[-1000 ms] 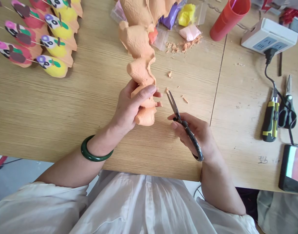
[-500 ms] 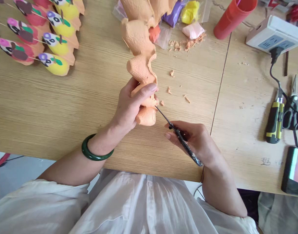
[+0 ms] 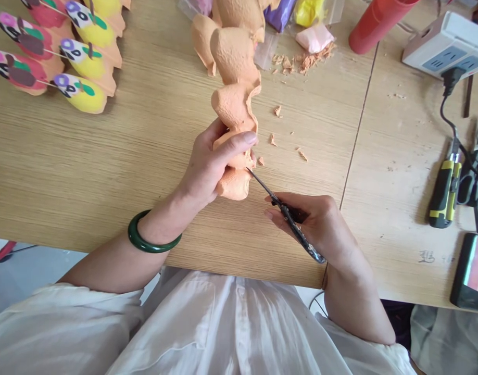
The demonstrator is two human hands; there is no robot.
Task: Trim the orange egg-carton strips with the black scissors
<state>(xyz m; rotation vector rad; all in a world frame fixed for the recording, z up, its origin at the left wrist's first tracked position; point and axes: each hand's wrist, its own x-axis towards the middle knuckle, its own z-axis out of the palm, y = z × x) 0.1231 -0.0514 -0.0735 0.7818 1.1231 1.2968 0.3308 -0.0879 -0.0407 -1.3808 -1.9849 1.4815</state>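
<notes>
My left hand (image 3: 208, 161) is closed around the near end of an orange egg carton strip (image 3: 233, 107), thumb on top. The strip is a row of bumpy cups with an uneven edge along its right side. My right hand (image 3: 315, 221) grips black-handled scissors (image 3: 286, 211), seen edge-on. Their tip touches or nearly touches the strip's right edge by the last cup, just below my left thumb. Some fingers of both hands are hidden. Small orange scraps (image 3: 273, 139) lie on the table right of the strip.
Painted egg carton pieces (image 3: 83, 94) with sticks stand at the left. At the back are a purple packet (image 3: 278, 15), a yellow packet (image 3: 309, 11) and a red cylinder (image 3: 379, 23). To the right lie a power strip (image 3: 445, 44), a utility knife (image 3: 445, 192), scissors (image 3: 472, 177) and a dark device (image 3: 471, 273).
The strip's far part has swung slightly to the right, and another orange cup shows behind it at left. The view has shifted a little. Both hands keep their grips.
</notes>
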